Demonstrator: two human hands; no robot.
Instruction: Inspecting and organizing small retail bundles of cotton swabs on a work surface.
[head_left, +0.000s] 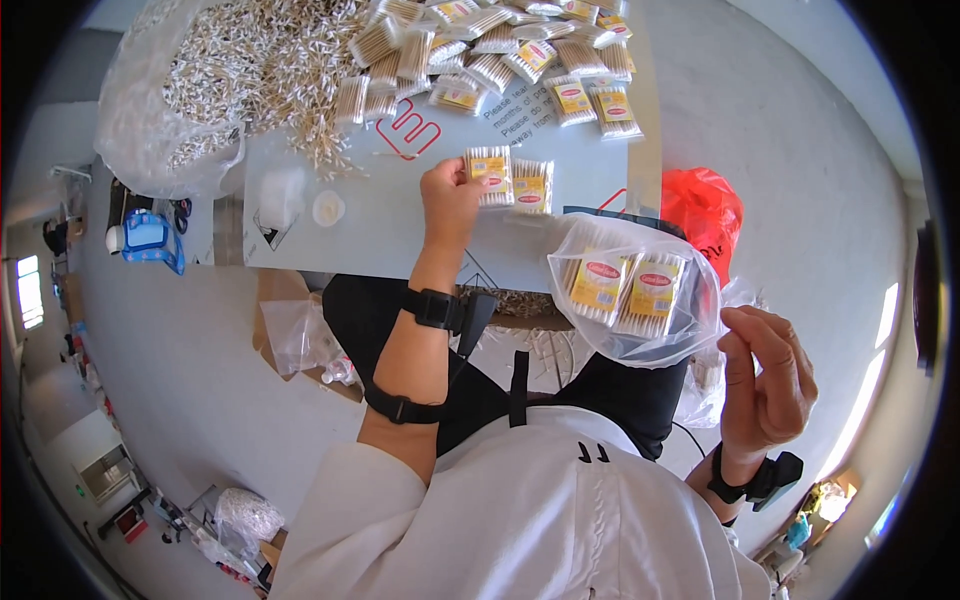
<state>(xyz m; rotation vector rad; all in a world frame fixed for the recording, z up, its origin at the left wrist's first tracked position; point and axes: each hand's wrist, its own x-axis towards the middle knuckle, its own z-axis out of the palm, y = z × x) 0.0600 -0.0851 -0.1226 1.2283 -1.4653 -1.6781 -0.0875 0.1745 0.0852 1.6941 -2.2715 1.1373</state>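
My left hand (450,195) grips a small packet of cotton swabs (490,177) with a yellow label, just over the table. Touching its right side, a second swab packet (533,188) lies on the tabletop. At the table's front edge hangs a clear plastic bag (640,352), its mouth wide. Inside it, side by side, are two swab packets (652,290) with yellow labels; whether more lie beneath I cannot tell. My right hand (770,375) pinches the bag's right rim between thumb and fingers.
A large heap of loose cotton swabs (270,75) spills from a big clear bag (170,170) at far left. Several packed swab packets (490,70) pile up along the far side. A red plastic bag (703,205) hangs off the table's right edge. A blue-and-white bottle (147,237) is at left.
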